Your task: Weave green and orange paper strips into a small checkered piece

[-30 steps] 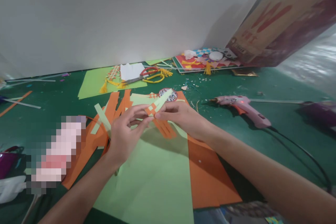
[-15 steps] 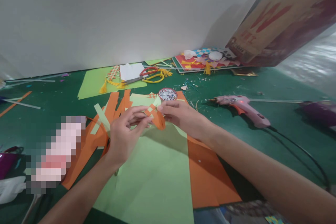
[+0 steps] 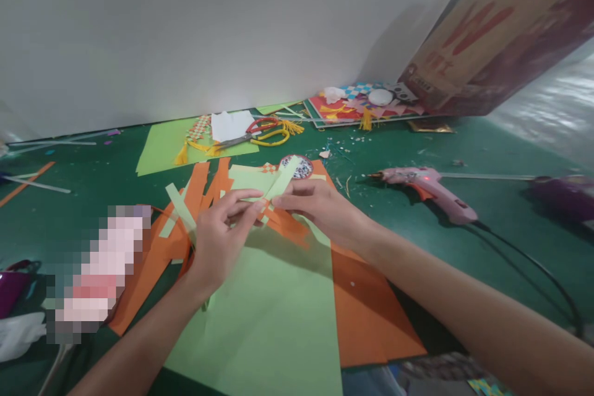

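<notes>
Weaving strips [image 3: 283, 178], looks like: your left fingers [image 3: 249, 219] and right fingers [image 3: 291, 202] pinch closed on the orange-and-green paper piece [image 3: 283, 223] between them; next move probably wants a snug fold, no slack.

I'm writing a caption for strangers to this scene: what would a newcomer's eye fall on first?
Probably the orange and pale-green woven paper piece in the middle, held between the left hand and the right hand. Next, perhaps, the pink glue gun on the green table to the right, its small red light lit, and the red-and-yellow-handled scissors farther back.
</notes>
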The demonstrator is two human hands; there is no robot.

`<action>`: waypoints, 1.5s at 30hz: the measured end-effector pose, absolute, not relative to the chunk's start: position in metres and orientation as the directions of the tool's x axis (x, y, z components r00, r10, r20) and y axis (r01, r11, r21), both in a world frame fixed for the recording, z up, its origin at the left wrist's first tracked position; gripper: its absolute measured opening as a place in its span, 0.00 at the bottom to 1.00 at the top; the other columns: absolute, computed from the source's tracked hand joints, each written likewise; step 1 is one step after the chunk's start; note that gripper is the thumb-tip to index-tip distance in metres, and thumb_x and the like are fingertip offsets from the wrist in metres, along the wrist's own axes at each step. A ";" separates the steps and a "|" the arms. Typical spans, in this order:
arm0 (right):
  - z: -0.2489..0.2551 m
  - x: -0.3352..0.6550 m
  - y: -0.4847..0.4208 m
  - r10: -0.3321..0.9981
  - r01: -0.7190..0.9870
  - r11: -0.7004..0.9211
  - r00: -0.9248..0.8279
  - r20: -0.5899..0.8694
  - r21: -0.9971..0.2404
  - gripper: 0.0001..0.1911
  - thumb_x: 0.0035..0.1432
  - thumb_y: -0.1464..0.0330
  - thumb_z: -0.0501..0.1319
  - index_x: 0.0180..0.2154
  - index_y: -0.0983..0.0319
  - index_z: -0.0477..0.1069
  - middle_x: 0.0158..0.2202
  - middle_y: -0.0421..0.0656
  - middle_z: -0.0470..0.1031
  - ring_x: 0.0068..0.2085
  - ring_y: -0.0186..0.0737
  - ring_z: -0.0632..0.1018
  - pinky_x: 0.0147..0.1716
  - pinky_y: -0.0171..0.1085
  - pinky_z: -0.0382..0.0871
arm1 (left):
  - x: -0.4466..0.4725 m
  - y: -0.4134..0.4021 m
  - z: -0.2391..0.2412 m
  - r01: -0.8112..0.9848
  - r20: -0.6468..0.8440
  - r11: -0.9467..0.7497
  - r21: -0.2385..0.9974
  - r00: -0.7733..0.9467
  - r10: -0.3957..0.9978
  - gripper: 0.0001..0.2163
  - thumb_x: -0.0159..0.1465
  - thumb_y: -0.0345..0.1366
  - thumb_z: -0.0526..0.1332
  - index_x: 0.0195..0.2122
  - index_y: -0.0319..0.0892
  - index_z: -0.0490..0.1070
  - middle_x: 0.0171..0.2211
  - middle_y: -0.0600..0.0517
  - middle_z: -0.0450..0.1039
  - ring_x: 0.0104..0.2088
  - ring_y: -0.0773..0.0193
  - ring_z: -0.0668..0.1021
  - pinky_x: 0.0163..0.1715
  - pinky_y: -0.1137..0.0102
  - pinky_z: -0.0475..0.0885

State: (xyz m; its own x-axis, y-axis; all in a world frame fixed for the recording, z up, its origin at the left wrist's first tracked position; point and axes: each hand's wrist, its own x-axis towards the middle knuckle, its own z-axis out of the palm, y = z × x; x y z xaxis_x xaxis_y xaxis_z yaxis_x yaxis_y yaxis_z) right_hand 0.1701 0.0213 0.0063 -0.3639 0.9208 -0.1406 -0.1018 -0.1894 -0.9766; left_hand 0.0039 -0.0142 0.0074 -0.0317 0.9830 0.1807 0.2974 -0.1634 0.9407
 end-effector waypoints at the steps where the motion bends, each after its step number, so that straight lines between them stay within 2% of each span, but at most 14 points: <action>1: 0.006 0.170 0.021 0.921 -0.102 -0.189 -0.363 -0.140 -0.977 0.14 0.41 0.63 0.69 0.18 0.64 0.68 0.20 0.35 0.64 0.26 0.28 0.63 0.29 0.36 0.55 | 0.004 -0.015 0.007 0.307 0.190 -0.169 0.937 -0.040 0.981 0.06 0.59 0.39 0.64 0.35 0.44 0.75 0.26 0.56 0.80 0.24 0.69 0.80 0.28 0.79 0.76; 4: 0.007 0.170 0.020 0.929 -0.105 -0.189 -0.342 -0.144 -0.976 0.15 0.43 0.62 0.68 0.18 0.63 0.66 0.21 0.35 0.62 0.25 0.28 0.62 0.27 0.35 0.54 | 0.006 -0.016 0.007 0.324 0.213 -0.181 0.929 -0.066 0.975 0.06 0.59 0.39 0.64 0.35 0.44 0.75 0.26 0.56 0.80 0.24 0.68 0.81 0.28 0.78 0.77; 8: 0.008 0.169 0.018 0.936 -0.023 -0.202 -0.300 -0.186 -0.979 0.17 0.42 0.59 0.68 0.18 0.62 0.65 0.18 0.33 0.57 0.22 0.28 0.58 0.22 0.35 0.48 | 0.007 -0.018 0.006 0.362 0.244 -0.203 0.910 -0.070 0.967 0.06 0.59 0.40 0.65 0.35 0.44 0.74 0.26 0.56 0.80 0.24 0.67 0.81 0.27 0.76 0.77; 10: 0.009 0.168 0.018 0.941 0.008 -0.182 -0.288 -0.176 -0.983 0.18 0.40 0.57 0.69 0.18 0.62 0.66 0.19 0.34 0.58 0.23 0.28 0.58 0.21 0.35 0.47 | 0.007 -0.018 0.005 0.373 0.253 -0.214 0.903 -0.058 0.966 0.07 0.59 0.40 0.64 0.35 0.44 0.74 0.26 0.56 0.80 0.24 0.66 0.81 0.27 0.76 0.77; 13: 0.010 0.167 0.017 0.951 0.019 -0.152 -0.270 -0.151 -0.988 0.19 0.40 0.55 0.69 0.19 0.62 0.66 0.19 0.35 0.59 0.23 0.28 0.57 0.21 0.34 0.46 | 0.007 -0.018 0.005 0.355 0.250 -0.219 0.909 -0.041 0.967 0.07 0.59 0.40 0.64 0.36 0.44 0.74 0.25 0.55 0.80 0.23 0.66 0.81 0.27 0.75 0.78; 18: 0.011 0.167 0.016 0.945 0.021 -0.189 -0.270 -0.187 -0.982 0.19 0.41 0.55 0.68 0.18 0.61 0.64 0.16 0.32 0.55 0.19 0.27 0.55 0.19 0.34 0.44 | 0.008 -0.017 0.005 0.313 0.222 -0.213 0.926 0.006 0.975 0.07 0.60 0.40 0.63 0.37 0.44 0.73 0.26 0.55 0.80 0.24 0.65 0.81 0.29 0.74 0.79; 25: 0.013 0.165 0.014 0.955 -0.003 -0.161 -0.253 -0.155 -0.987 0.20 0.41 0.55 0.68 0.17 0.61 0.64 0.17 0.32 0.56 0.21 0.27 0.56 0.20 0.34 0.46 | 0.007 -0.016 0.006 0.298 0.176 -0.175 0.938 0.023 0.984 0.09 0.60 0.42 0.63 0.39 0.44 0.73 0.27 0.54 0.80 0.25 0.64 0.82 0.30 0.74 0.79; 31: 0.012 0.167 0.015 0.962 0.076 -0.083 -0.254 -0.099 -0.994 0.20 0.43 0.54 0.67 0.18 0.62 0.65 0.17 0.32 0.55 0.21 0.27 0.56 0.20 0.34 0.46 | 0.007 -0.015 0.006 0.245 0.129 -0.132 0.960 0.028 0.991 0.10 0.58 0.41 0.65 0.39 0.44 0.73 0.25 0.55 0.80 0.24 0.65 0.81 0.30 0.74 0.79; 38: 0.012 0.172 0.020 0.891 0.170 -0.094 -0.425 -0.159 -0.981 0.17 0.44 0.55 0.66 0.22 0.63 0.70 0.19 0.35 0.64 0.22 0.28 0.61 0.20 0.33 0.50 | 0.005 -0.013 0.005 0.301 0.176 -0.156 0.941 -0.042 0.983 0.12 0.59 0.43 0.65 0.41 0.45 0.72 0.26 0.54 0.80 0.25 0.63 0.82 0.31 0.72 0.79; 42: 0.014 0.173 0.021 0.903 0.196 -0.087 -0.399 -0.161 -0.977 0.18 0.40 0.56 0.68 0.20 0.63 0.68 0.19 0.35 0.63 0.23 0.28 0.61 0.22 0.33 0.51 | 0.004 -0.012 0.005 0.306 0.177 -0.155 0.939 -0.045 0.983 0.12 0.59 0.42 0.65 0.42 0.44 0.72 0.26 0.54 0.80 0.25 0.64 0.82 0.31 0.72 0.79; 45: 0.016 0.174 0.021 0.905 0.228 -0.067 -0.396 -0.155 -0.971 0.20 0.43 0.54 0.66 0.19 0.63 0.66 0.18 0.34 0.59 0.22 0.28 0.59 0.21 0.33 0.48 | 0.004 -0.011 0.005 0.264 0.163 -0.146 0.953 -0.044 0.986 0.13 0.58 0.42 0.66 0.41 0.44 0.73 0.25 0.54 0.79 0.24 0.64 0.81 0.30 0.72 0.79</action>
